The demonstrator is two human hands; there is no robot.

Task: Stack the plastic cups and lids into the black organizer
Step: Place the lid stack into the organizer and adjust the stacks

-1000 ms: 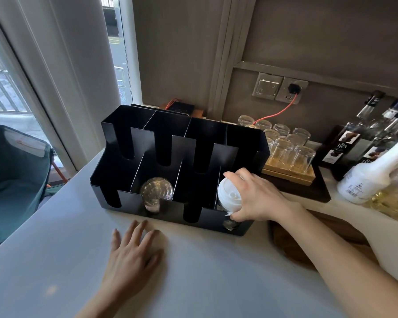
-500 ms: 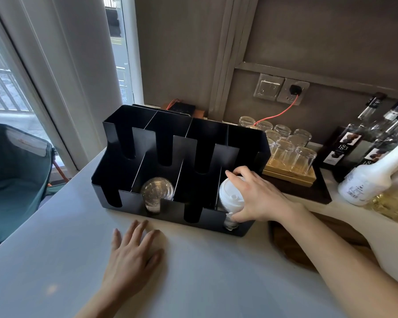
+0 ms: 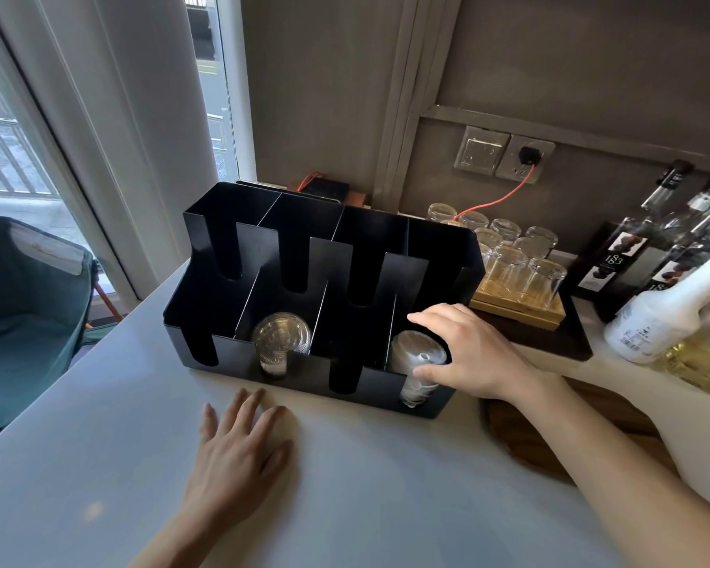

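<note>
From where I stand, the only print I can read is "183" on the label of the dark bottle (image 3: 615,256) at the back right of the counter. A second bottle label (image 3: 673,276) beside it starts with "18", the rest cut off. The white squeeze bottle (image 3: 652,321) carries a small printed label, too fine for me to read.
</note>
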